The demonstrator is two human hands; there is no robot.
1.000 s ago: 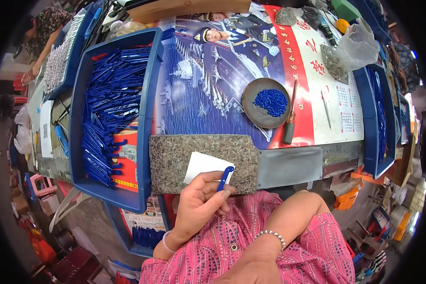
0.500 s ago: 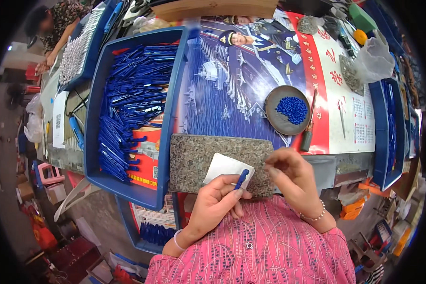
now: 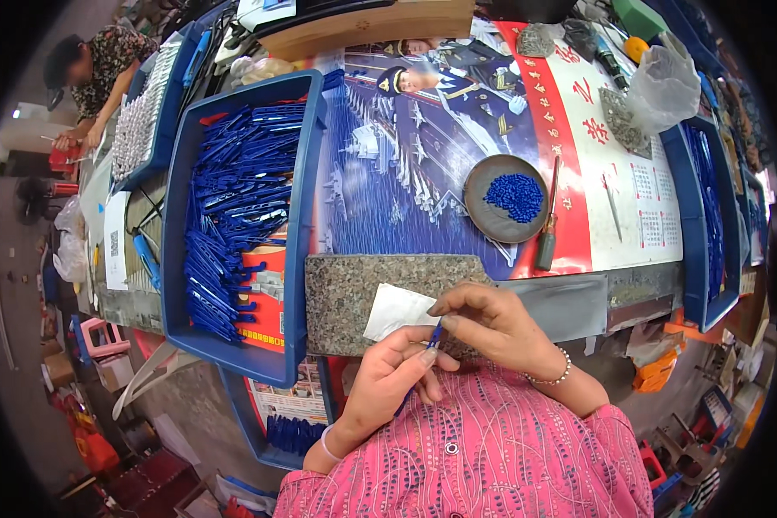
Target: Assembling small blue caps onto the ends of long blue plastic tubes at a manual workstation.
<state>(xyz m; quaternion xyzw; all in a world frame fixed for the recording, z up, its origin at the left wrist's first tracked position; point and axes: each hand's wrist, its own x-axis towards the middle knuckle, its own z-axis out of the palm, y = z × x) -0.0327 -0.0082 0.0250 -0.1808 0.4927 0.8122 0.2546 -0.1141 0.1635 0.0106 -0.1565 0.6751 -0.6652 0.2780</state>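
Note:
My left hand (image 3: 393, 371) is closed around a slender blue plastic piece (image 3: 436, 335), its upper end poking up between thumb and fingers. At that end, my right hand (image 3: 496, 332) has thumb and fingertips pinched together; what lies between them is hidden. Behind both hands is a speckled stone block (image 3: 345, 289) at the table's near edge. A folded white paper (image 3: 397, 309) lies on it, just beyond my left fingers. Farther back, a round dark dish (image 3: 479, 217) holds small blue beads (image 3: 515, 198).
A blue tray (image 3: 307, 207) full of long blue plastic pieces (image 3: 246, 173) stands on the left. A screwdriver (image 3: 547, 237) lies right of the dish, tweezers (image 3: 612, 211) beyond it. Another blue tray (image 3: 698, 250) is at far right. A person (image 3: 112, 69) works at upper left.
My right hand has moved left and in, from beside the blue piece to its upper end, its fingertips now meeting there. The left hand keeps its hold. The whole view has shifted slightly.

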